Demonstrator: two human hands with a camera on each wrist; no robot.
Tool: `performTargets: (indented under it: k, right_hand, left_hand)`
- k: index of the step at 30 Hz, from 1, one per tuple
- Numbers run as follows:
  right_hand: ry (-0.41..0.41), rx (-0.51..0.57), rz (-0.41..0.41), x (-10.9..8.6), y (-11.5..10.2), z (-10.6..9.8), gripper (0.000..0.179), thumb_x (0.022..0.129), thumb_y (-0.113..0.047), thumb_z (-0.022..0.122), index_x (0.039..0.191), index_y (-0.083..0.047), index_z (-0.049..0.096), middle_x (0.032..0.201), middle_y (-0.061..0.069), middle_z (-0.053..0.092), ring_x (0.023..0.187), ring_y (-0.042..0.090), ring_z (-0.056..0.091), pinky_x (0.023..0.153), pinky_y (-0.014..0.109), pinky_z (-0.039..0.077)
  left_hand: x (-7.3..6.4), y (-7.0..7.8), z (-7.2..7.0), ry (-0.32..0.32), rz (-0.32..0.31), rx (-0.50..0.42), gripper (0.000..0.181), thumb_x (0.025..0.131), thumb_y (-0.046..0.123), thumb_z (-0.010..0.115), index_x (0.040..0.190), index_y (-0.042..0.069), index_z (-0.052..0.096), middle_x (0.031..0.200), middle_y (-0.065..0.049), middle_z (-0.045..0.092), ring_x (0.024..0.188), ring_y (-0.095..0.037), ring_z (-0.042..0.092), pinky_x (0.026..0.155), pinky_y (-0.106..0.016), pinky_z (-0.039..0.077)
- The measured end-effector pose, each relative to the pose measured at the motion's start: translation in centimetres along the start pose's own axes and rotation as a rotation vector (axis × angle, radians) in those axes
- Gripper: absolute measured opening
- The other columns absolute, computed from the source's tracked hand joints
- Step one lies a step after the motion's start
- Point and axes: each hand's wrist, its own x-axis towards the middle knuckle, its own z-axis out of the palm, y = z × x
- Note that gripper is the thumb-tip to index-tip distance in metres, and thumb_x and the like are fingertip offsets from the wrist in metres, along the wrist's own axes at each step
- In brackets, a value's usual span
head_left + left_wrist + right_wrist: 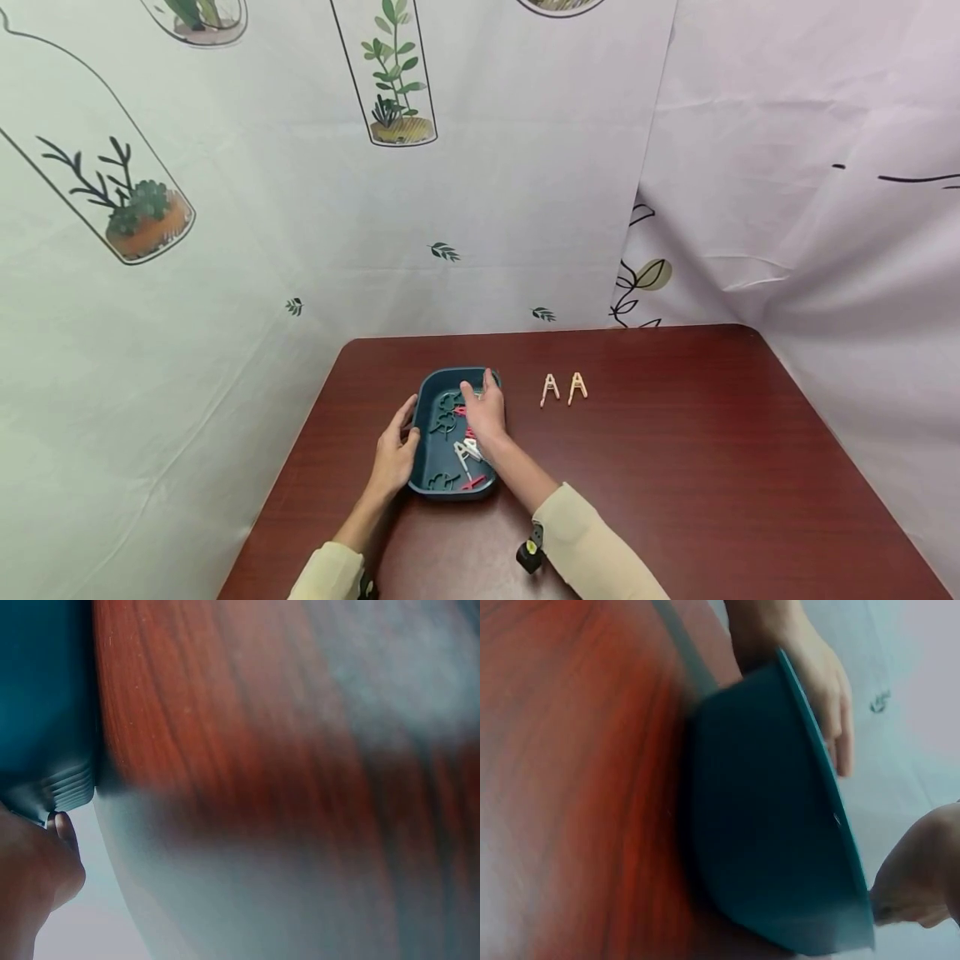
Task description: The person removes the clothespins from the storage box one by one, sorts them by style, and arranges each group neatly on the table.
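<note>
A dark blue tray [422,467] stands on the table. My left hand [393,457] rests along its left side, fingers extended and thumb by the rim. My right hand [486,414] reaches over the right part of the tray, with thumb and forefinger spread apart; its other fingers are hidden. Lying in the tray are white clips [462,452], red clips [474,482] and several dark green clip-like pieces [444,423]. In the right wrist view the tray's outer wall [757,802] hides the contents, with my left hand [821,682] beyond the rim.
To the right of the tray, two cream A-shaped clips [577,387] lie side by side on the reddish-brown table [675,467]. A pale cloth printed with plants [487,167] hangs behind the table's far edge and along both sides.
</note>
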Motion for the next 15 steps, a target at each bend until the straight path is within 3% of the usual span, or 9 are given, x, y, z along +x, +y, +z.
performTargets:
  k: [3, 8, 15]
  right_hand:
    - [0.052, -0.078, 0.041, -0.5, 0.6, 0.7, 0.071, 0.109, -0.016, 0.058, 0.166, 0.007, 0.021, 0.171, 0.027, 0.024, 0.158, 0.039, 0.022, 0.125, 0.053, 0.023]
    - [0.135, -0.109, 0.092, -0.6, 1.6, 1.5, 0.076, 0.107, -0.014, 0.058, 0.166, 0.009, 0.015, 0.168, 0.030, 0.027, 0.156, 0.041, 0.027, 0.124, 0.052, 0.025]
    - [0.139, -0.178, 0.114, -0.6, 2.3, 1.9, 0.078, 0.104, -0.006, 0.055, 0.166, 0.008, 0.012, 0.170, 0.029, 0.024, 0.155, 0.041, 0.028, 0.123, 0.053, 0.028]
  left_hand:
    - [0.0, 0.0, 0.0, 0.001, -0.006, 0.005, 0.064, 0.103, -0.007, 0.056, 0.162, 0.015, 0.046, 0.154, -0.019, 0.056, 0.137, -0.036, 0.057, 0.108, -0.058, 0.046]
    - [-0.1, 0.0, -0.1, 0.005, -0.012, 0.010, 0.065, 0.102, -0.007, 0.055, 0.162, 0.016, 0.046, 0.154, -0.018, 0.056, 0.137, -0.034, 0.057, 0.108, -0.057, 0.046]
    - [0.0, 0.1, 0.0, 0.001, -0.004, -0.001, 0.065, 0.102, -0.007, 0.055, 0.162, 0.015, 0.046, 0.155, -0.018, 0.055, 0.140, -0.035, 0.055, 0.108, -0.057, 0.045]
